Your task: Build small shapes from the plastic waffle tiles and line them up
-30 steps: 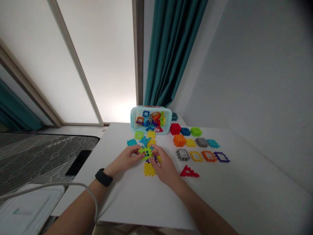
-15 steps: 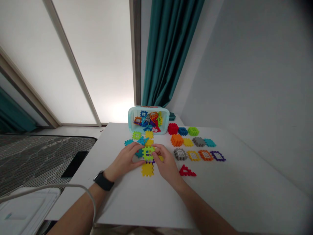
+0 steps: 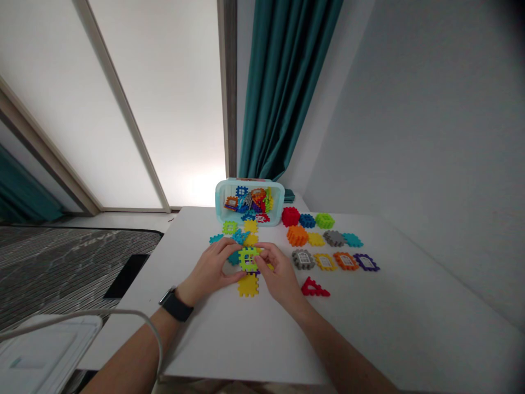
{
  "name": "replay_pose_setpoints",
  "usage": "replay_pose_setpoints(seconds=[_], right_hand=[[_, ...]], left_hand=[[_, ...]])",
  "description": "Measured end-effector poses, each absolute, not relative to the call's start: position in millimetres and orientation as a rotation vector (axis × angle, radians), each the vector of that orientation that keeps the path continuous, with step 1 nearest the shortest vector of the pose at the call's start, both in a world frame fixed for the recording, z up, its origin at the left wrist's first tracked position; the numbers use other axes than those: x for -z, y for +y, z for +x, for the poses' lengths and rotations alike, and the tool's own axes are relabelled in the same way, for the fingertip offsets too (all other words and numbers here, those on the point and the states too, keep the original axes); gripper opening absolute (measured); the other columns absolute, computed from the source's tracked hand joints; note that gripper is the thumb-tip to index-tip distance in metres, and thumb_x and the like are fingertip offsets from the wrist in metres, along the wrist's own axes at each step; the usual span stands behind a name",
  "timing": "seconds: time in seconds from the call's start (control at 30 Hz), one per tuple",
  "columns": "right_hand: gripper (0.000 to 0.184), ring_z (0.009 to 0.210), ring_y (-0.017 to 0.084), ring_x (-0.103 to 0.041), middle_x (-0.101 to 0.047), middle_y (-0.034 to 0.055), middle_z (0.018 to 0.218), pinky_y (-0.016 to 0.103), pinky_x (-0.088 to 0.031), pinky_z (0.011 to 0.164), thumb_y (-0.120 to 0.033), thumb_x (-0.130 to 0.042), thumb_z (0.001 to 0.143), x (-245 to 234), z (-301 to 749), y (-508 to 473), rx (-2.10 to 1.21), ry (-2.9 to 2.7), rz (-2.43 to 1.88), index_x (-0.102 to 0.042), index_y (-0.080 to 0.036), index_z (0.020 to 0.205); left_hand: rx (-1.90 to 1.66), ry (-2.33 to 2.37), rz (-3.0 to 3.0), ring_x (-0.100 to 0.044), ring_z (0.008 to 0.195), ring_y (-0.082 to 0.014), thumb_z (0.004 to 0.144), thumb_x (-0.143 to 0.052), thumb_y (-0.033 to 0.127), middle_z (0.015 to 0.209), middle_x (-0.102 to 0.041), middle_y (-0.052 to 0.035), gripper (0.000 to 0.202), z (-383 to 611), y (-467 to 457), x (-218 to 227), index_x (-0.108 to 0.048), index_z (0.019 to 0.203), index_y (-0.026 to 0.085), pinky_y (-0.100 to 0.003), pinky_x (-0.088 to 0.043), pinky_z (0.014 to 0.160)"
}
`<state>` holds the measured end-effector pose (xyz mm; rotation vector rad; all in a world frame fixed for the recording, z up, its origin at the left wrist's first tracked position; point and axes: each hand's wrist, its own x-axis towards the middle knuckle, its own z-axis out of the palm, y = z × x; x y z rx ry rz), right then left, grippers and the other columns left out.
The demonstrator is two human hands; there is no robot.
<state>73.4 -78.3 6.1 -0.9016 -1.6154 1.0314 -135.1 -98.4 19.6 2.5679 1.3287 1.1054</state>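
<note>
Looking at the middle of the frame, what do the hands have?

A lime-green waffle block point(image 3: 248, 258) with a square window, just below the centre of the frame, held between the left hand point(image 3: 209, 269) and the right hand point(image 3: 279, 272).

How do the fingers stand?

Narrow, closed on the block from both sides. The right fingers point(image 3: 262, 253) pinch its upper right edge, and the left thumb point(image 3: 241, 277) sits at its lower left corner.

Does it have a long axis, and which hand is nearer?

It looks squarish, so no clear long axis, and its face points up toward the camera. Both hands touch it, but the right fingers overlap more of it.

What lies around it?

A purple piece point(image 3: 253, 272) peeks out beneath it; I cannot tell if they are joined. A yellow waffle block point(image 3: 248, 285) lies just below, and a teal block point(image 3: 233, 258) sits just left. A pale aqua plastic tub point(image 3: 279, 205) of mixed blocks stands at the far edge of the bench point(image 3: 229, 342), with rows of blocks and a red triangular piece point(image 3: 315, 288) toward the right.
</note>
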Motion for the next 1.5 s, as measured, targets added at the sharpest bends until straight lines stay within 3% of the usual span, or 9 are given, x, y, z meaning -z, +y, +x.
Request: replay_pose_setpoints(seconds=[0.27,0.4,0.57,0.8,0.97,1.13,1.3,1.5], right_hand=[[0.025,0.076,0.016,-0.063,-0.059,-0.0006,0.082,0.029,-0.054,0.073,-0.03,-0.052,0.095,-10,74,-80,-0.928,-1.684,-0.915,-0.058,-0.021,0.117],[0.028,0.093,0.021,-0.065,-0.065,0.0065,0.101,0.036,-0.055,0.086,-0.021,-0.051,0.093,-16,77,-83,-0.665,-1.857,-0.889,-0.059,-0.022,0.119],[0.039,0.123,0.024,-0.057,-0.06,0.0119,0.13,0.044,-0.051,0.103,-0.015,-0.049,0.091,-18,78,-86,-0.59,-1.959,-0.831,-0.057,-0.023,0.128],[0.057,0.142,0.023,-0.042,-0.047,0.0094,0.153,0.048,-0.041,0.115,-0.015,-0.049,0.092,-22,80,-86,-0.623,-2.078,-0.783,-0.042,-0.028,0.148],[0.053,0.143,0.022,-0.043,-0.048,0.0079,0.152,0.048,-0.036,0.119,-0.017,-0.049,0.095,-21,83,-83,-0.621,-2.128,-0.745,-0.044,-0.028,0.146],[0.053,0.138,0.023,-0.047,-0.052,0.0096,0.148,0.046,-0.046,0.111,-0.019,-0.051,0.094,-19,82,-84,-0.707,-2.045,-0.782,-0.044,-0.027,0.146],[0.048,0.11,0.022,-0.064,-0.061,0.0106,0.135,0.041,-0.055,0.095,-0.023,-0.052,0.093,-18,82,-84,-0.838,-1.933,-0.893,-0.05,-0.025,0.141],[0.031,0.089,0.02,-0.067,-0.072,0.0062,0.104,0.037,-0.055,0.085,-0.028,-0.054,0.091,-19,79,-80,-0.922,-1.817,-0.966,-0.065,-0.021,0.12]], left_hand=[[-1.161,1.341,2.573,-0.063,0.11,-0.028,0.081,-0.075,0.036,0.118,-0.062,-0.0121,0.045,-135,-98,-19,-0.058,0.122,0.023,-0.043,-0.055,0.093],[-1.202,1.347,2.555,-0.062,0.111,-0.0277,0.083,-0.072,0.033,0.119,-0.061,-0.0119,0.043,-137,-97,-20,-0.057,0.123,0.023,-0.043,-0.056,0.094],[-1.233,1.358,2.5,-0.062,0.112,-0.0273,0.083,-0.072,0.03,0.121,-0.059,-0.0121,0.043,-139,-97,-19,-0.057,0.123,0.023,-0.043,-0.056,0.096],[-1.256,1.301,2.489,-0.061,0.112,-0.0272,0.083,-0.071,0.029,0.121,-0.058,-0.0123,0.046,-140,-97,-20,-0.056,0.126,0.023,-0.043,-0.056,0.095],[-1.275,1.259,2.51,-0.06,0.112,-0.0267,0.083,-0.071,0.028,0.121,-0.057,-0.0123,0.046,-140,-98,-22,-0.055,0.125,0.023,-0.042,-0.057,0.094],[-1.307,1.25,2.507,-0.061,0.111,-0.0262,0.082,-0.071,0.027,0.12,-0.057,-0.0122,0.044,-140,-97,-21,-0.056,0.123,0.022,-0.041,-0.056,0.094],[-1.264,1.266,2.506,-0.061,0.112,-0.0268,0.082,-0.071,0.027,0.122,-0.057,-0.0125,0.047,-141,-97,-21,-0.056,0.126,0.023,-0.04,-0.056,0.095],[-1.089,1.22,2.652,-0.063,0.107,-0.0268,0.082,-0.072,0.028,0.121,-0.06,-0.0129,0.049,-135,-101,-22,-0.056,0.128,0.022,-0.041,-0.056,0.092]])
